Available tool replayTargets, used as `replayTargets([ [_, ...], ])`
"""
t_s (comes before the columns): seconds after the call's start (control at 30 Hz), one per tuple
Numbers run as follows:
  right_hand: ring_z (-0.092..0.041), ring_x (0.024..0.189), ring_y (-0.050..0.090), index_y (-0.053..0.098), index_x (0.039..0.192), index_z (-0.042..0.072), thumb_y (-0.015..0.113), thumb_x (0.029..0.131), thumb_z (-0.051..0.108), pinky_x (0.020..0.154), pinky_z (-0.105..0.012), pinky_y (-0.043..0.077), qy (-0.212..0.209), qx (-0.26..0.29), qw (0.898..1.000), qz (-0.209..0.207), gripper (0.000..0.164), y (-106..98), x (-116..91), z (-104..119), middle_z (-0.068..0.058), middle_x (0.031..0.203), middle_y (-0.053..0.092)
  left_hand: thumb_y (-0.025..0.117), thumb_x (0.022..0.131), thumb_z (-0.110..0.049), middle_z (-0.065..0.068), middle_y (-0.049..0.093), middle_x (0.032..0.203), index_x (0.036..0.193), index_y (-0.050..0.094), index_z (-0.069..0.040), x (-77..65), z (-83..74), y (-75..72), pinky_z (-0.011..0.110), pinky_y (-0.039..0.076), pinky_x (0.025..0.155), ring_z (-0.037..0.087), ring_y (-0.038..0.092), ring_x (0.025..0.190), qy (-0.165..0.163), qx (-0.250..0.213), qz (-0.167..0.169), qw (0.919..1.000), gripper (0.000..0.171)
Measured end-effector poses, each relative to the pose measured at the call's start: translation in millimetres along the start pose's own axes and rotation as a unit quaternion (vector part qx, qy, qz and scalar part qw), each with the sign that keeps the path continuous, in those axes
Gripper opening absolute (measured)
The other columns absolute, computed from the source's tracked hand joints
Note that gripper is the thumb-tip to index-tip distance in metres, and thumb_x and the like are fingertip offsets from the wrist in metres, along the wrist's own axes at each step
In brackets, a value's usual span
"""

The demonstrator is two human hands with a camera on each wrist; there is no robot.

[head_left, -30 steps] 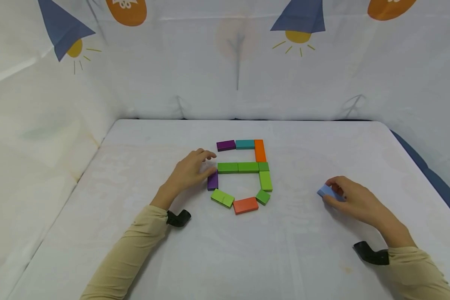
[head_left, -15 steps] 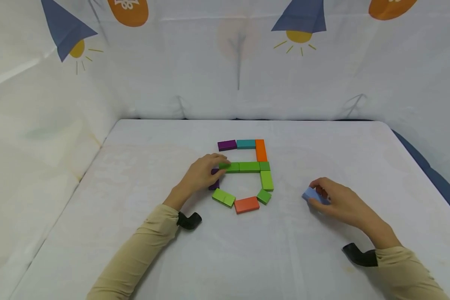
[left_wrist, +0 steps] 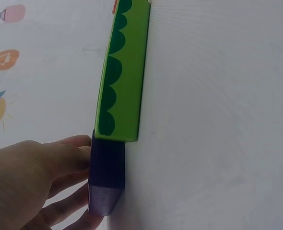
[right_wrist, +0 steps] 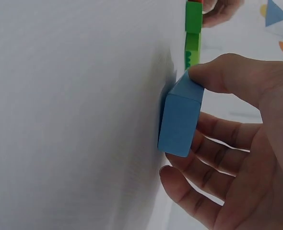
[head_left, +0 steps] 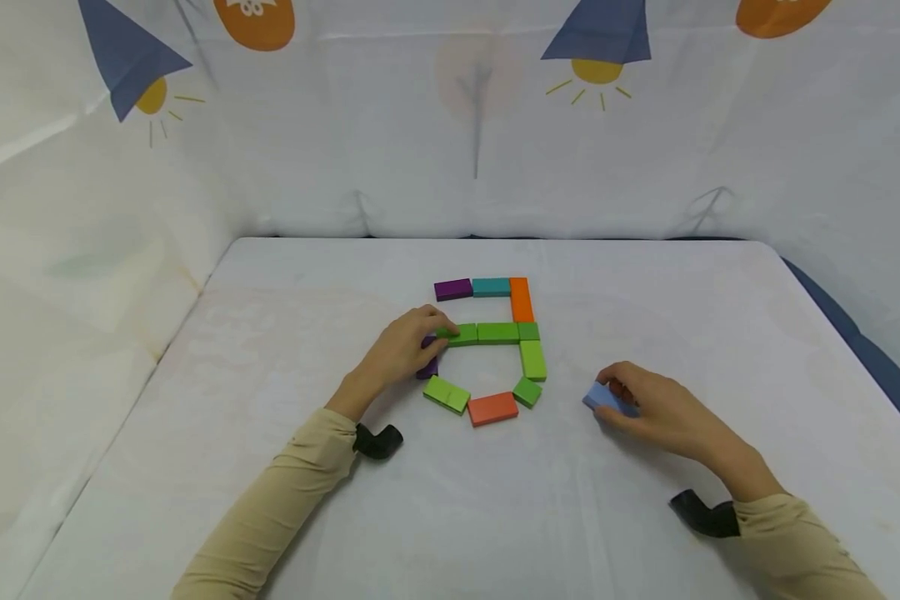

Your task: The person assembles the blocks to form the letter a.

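Note:
My left hand (head_left: 401,346) is over the left end of a row of green blocks (head_left: 498,333). Its fingertips reach over the end green block, and its thumb lies over a purple block (head_left: 428,367) standing below the row. In the left wrist view, the purple block (left_wrist: 108,163) partly hides the fingertips, so a grip is not plain. A light green block (left_wrist: 122,72) with dark scallops touches the purple one. My right hand (head_left: 663,408) pinches a light blue block (head_left: 607,398), seen in the right wrist view as a blue block (right_wrist: 181,124) between thumb and fingers.
Above the row lie a dark purple block (head_left: 453,289), a teal block (head_left: 491,287) and an orange block (head_left: 521,300). Below are a lime block (head_left: 532,360), a small green block (head_left: 527,392) and a red-orange block (head_left: 492,409). A white table (head_left: 307,283) carries them.
My left hand has moved right, from beside the blocks to over the green row's left end. My right hand has slid left across the table, carrying the light blue block nearer the others.

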State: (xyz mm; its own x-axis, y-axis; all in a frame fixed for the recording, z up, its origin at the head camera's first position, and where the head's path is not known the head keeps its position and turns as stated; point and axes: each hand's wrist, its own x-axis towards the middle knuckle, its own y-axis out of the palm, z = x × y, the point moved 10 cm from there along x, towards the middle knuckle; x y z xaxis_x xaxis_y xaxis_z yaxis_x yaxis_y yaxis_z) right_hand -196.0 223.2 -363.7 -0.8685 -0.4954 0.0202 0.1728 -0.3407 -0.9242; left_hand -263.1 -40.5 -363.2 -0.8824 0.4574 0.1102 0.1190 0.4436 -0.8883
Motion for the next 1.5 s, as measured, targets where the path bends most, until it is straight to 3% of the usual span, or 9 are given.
replayTargets([
  [0.73, -0.004, 0.077, 0.052, 0.056, 0.113, 0.012, 0.072, 0.082, 0.027, 0.067, -0.023, 0.049, -0.028, 0.0, 0.999, 0.019, 0.038, 12, 12, 25, 0.007, 0.091, 0.059, 0.063, 0.09, -0.015, 0.003, 0.061, 0.119, 0.115, 0.066, -0.014, -2.0, 4.1, -4.0, 0.038, 0.05, 0.09, 0.018, 0.059, 0.103, -0.01, -0.004, -0.002, 0.9999, 0.024],
  [0.97, -0.005, 0.078, 0.052, 0.055, 0.114, 0.013, 0.072, 0.082, 0.028, 0.069, -0.023, 0.05, -0.029, 0.01, 0.999, 0.028, 0.039, 19, 17, 33, 0.008, 0.092, 0.059, 0.063, 0.09, -0.026, 0.005, 0.063, 0.111, 0.12, 0.062, -0.013, -8.1, 16.4, -12.2, 0.037, 0.052, 0.075, 0.019, 0.06, 0.097, -0.075, -0.003, -0.004, 0.9972, 0.033],
  [1.23, -0.004, 0.077, 0.051, 0.055, 0.114, 0.015, 0.072, 0.082, 0.03, 0.069, -0.022, 0.048, -0.027, 0.007, 0.999, 0.036, 0.039, 24, 20, 40, 0.01, 0.091, 0.058, 0.063, 0.089, -0.033, 0.012, 0.06, 0.107, 0.117, 0.062, -0.009, -17.1, 28.3, -16.2, 0.037, 0.048, 0.078, 0.023, 0.057, 0.09, -0.127, -0.016, 0.064, 0.9897, 0.036],
  [1.5, -0.005, 0.076, 0.051, 0.056, 0.113, 0.014, 0.072, 0.082, 0.03, 0.068, -0.022, 0.048, -0.023, 0.005, 0.999, 0.036, 0.039, 25, 22, 43, 0.009, 0.089, 0.058, 0.068, 0.086, -0.031, 0.011, 0.06, 0.105, 0.11, 0.066, -0.01, -19.1, 30.3, -17.9, 0.035, 0.047, 0.075, 0.023, 0.056, 0.093, -0.124, -0.008, 0.092, 0.988, 0.032],
])
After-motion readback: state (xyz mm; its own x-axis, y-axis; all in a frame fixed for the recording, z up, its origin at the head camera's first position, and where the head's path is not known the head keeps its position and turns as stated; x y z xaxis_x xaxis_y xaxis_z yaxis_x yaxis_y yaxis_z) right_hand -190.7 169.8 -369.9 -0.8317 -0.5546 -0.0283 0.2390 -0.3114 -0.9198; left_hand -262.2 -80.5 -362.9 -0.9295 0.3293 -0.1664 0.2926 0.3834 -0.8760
